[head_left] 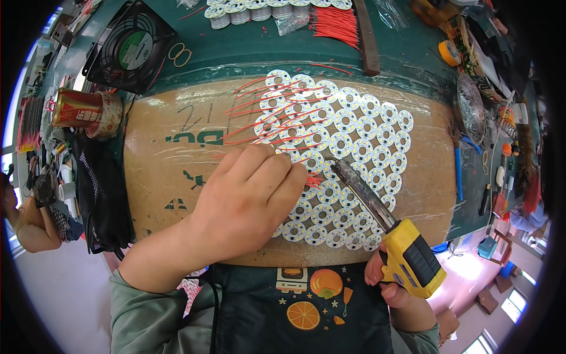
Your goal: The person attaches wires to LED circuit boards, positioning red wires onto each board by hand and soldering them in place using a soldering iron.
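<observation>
A sheet of round white ring-shaped circuit boards (367, 127) lies on brown cardboard (159, 159). Thin red wires (244, 111) lie across the boards at the upper left and stick out to the left. My left hand (244, 194) is closed over the left side of the sheet; a small bunch of red wire ends (313, 180) pokes out beside its fingers. What its fingertips pinch is mostly hidden. My right hand (392, 283) grips a yellow and black soldering gun (413, 259), whose dark bent tip is over the boards just right of my left fingers.
A black fan (132, 47) and a red-gold can (76, 108) stand at the left. Stacked boards (253, 13), a heap of red wires (333, 26) and a dark bar (367, 41) lie at the back. A metal bowl (471, 106) sits at the right. Another person (35, 218) is at far left.
</observation>
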`<state>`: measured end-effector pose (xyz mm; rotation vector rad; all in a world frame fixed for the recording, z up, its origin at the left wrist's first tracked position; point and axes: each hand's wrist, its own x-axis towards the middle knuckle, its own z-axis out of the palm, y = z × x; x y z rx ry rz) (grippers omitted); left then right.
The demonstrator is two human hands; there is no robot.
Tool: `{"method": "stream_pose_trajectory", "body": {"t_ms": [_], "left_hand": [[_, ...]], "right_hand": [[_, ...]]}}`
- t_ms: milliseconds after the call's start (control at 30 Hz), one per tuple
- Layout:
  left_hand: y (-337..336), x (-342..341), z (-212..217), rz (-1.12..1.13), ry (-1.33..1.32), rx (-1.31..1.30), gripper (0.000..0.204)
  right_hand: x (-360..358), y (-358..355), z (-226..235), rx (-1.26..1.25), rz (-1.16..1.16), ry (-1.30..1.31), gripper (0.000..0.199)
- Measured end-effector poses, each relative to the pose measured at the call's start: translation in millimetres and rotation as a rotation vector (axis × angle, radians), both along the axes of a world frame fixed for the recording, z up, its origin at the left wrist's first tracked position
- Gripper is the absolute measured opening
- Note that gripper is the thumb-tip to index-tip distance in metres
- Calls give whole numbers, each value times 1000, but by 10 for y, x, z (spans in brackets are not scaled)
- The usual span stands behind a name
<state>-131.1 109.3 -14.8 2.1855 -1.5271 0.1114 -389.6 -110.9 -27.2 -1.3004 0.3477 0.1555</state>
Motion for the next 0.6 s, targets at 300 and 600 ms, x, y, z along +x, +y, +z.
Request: {"method": "stream_pose_trajectory", "body": {"t_ms": [300,600], "left_hand": [[-28,-36,11,-10,39,126,37],[-28,-44,-12,-10,33,99,38]], "right_hand": [[83,33,42,-159,-53,-43,25],[6,33,-46,-164,-57,-31,32]]}}
